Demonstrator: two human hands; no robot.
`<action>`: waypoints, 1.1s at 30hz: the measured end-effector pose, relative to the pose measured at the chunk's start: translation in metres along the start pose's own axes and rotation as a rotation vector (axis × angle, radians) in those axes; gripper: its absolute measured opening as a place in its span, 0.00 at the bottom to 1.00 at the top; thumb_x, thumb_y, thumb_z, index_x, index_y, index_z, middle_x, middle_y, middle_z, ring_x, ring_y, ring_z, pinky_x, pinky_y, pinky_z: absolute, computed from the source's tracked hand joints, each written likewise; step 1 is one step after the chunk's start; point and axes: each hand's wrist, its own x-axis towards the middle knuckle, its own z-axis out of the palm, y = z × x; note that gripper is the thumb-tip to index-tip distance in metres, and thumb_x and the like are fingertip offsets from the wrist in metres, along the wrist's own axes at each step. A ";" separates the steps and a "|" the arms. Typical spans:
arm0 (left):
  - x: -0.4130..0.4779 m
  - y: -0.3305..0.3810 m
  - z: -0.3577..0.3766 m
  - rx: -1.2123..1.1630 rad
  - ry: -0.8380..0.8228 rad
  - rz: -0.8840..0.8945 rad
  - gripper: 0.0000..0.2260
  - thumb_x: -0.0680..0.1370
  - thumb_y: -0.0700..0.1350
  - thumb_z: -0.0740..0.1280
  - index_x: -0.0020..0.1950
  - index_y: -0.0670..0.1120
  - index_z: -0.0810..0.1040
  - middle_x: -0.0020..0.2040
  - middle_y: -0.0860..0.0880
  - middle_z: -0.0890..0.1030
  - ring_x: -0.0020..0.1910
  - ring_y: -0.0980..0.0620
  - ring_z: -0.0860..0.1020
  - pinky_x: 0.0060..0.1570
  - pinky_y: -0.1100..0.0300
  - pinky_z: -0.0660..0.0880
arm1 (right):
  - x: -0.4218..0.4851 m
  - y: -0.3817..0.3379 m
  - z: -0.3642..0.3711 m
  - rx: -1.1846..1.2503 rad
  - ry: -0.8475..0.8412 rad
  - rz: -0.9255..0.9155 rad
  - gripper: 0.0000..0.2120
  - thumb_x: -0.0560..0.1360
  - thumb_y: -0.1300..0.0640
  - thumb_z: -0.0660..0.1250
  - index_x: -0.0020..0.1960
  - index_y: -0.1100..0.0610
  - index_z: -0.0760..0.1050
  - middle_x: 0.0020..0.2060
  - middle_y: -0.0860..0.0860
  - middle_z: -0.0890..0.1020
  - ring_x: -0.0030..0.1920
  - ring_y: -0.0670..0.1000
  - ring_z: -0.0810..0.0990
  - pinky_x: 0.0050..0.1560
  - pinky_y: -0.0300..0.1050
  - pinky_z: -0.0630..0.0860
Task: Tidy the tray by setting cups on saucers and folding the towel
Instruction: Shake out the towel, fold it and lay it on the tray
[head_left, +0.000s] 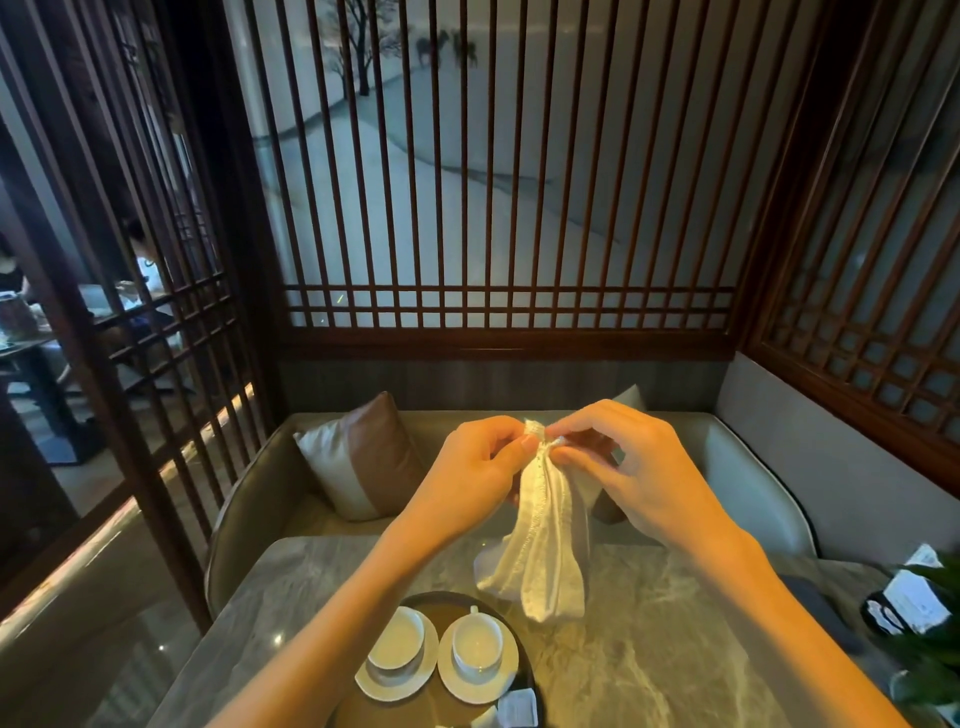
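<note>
A white towel (545, 540) hangs bunched in the air above the marble table, pinched at its top edge by both hands. My left hand (475, 478) grips it from the left and my right hand (623, 467) from the right, fingertips almost touching. Below, a dark round tray (527, 670) holds two white cups, each on a white saucer: the left cup (397, 636) on its saucer (387, 686), and the right cup (477, 644), handle pointing away, on its saucer (506, 680). My left forearm crosses the tray's left side.
Small white packets (517, 707) lie at the tray's near right edge. A grey marble table (649, 649) carries a plant and dark wrapped item (914, 603) at the right. A booth seat with a brown-and-white cushion (363, 457) lies behind, closed in by wooden lattice screens.
</note>
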 end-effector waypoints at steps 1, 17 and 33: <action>0.000 0.000 0.001 0.002 0.006 0.001 0.11 0.81 0.48 0.63 0.52 0.44 0.82 0.43 0.45 0.84 0.40 0.47 0.83 0.43 0.58 0.82 | 0.000 -0.001 0.000 -0.004 0.003 0.005 0.14 0.72 0.45 0.67 0.53 0.49 0.81 0.47 0.40 0.81 0.53 0.38 0.77 0.49 0.25 0.73; 0.002 0.001 -0.003 0.074 -0.010 -0.024 0.11 0.81 0.49 0.63 0.52 0.44 0.82 0.43 0.47 0.84 0.40 0.49 0.83 0.42 0.61 0.82 | -0.001 -0.009 -0.018 0.006 -0.065 0.061 0.08 0.75 0.48 0.67 0.53 0.47 0.77 0.51 0.40 0.79 0.55 0.40 0.75 0.54 0.23 0.67; -0.002 0.014 -0.004 0.069 -0.052 0.018 0.11 0.81 0.48 0.64 0.53 0.44 0.82 0.42 0.46 0.83 0.40 0.48 0.82 0.46 0.54 0.81 | 0.004 -0.014 -0.016 0.269 -0.048 0.239 0.14 0.68 0.53 0.78 0.49 0.44 0.77 0.42 0.43 0.84 0.45 0.41 0.82 0.44 0.29 0.76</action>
